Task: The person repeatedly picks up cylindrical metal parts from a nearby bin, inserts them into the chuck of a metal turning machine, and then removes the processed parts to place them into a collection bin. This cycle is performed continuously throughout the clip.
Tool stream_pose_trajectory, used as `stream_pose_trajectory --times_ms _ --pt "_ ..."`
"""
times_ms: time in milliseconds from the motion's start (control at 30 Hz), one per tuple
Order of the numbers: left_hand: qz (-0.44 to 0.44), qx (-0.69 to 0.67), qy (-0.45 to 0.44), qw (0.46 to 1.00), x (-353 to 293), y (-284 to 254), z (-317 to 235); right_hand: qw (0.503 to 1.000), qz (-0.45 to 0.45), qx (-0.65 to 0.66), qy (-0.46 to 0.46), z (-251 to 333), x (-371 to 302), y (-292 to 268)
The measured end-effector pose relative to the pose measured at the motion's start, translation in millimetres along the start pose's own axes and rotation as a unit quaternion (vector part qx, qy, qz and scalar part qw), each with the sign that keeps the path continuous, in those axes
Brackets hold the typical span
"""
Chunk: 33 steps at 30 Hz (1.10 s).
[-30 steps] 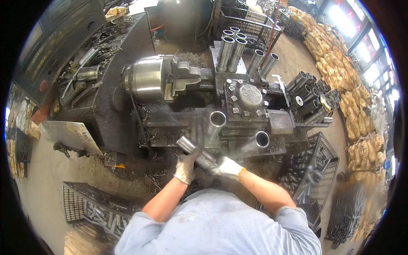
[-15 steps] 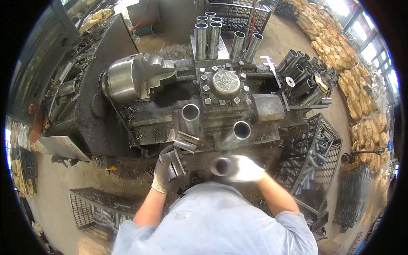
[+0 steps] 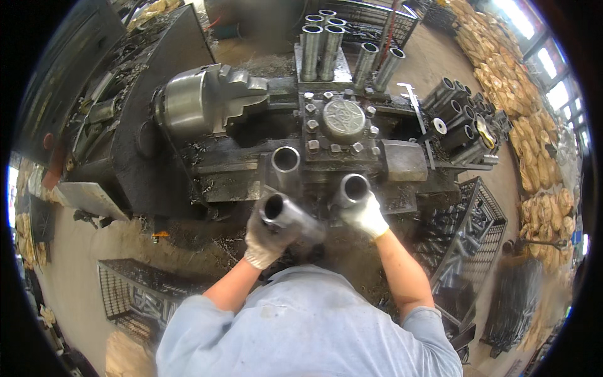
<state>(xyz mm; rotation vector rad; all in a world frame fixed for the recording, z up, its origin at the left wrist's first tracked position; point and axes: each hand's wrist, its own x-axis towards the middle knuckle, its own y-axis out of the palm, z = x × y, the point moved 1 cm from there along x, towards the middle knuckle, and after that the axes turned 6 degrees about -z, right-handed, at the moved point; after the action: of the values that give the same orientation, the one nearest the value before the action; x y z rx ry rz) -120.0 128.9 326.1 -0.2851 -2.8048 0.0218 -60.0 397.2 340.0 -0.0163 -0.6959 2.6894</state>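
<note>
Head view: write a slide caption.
At a lathe, the gloved left hand holds a metal tube while the gloved right hand touches a second tube.

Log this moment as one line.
left hand: holding metal tube, blurred | right hand: around second tube | nearby: third tube standing on machine

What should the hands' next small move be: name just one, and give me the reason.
Probably ease the right tube slightly up and away with the right hand: that hand is around it, while the left hand is occupied with the left tube, which is tilted. Going gently seems wise, since a third tube stands close by.
</note>
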Motion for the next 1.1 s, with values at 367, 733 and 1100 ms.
stream_pose_trajectory --times_ms 367,733,1100 --pt "-0.172 -0.441 -0.383 0.793 6 -107 39 0.903 0.114 -0.353 -0.216 39 -11 142" --pt "-0.186 -0.513 -0.307 0.78 43 -94 16 0.949 0.298 0.031 0.101 115 40 155" --pt "-0.057 -0.16 -0.097 0.981 88 -120 30 0.904 0.194 -0.195 -0.329 222 150 25"
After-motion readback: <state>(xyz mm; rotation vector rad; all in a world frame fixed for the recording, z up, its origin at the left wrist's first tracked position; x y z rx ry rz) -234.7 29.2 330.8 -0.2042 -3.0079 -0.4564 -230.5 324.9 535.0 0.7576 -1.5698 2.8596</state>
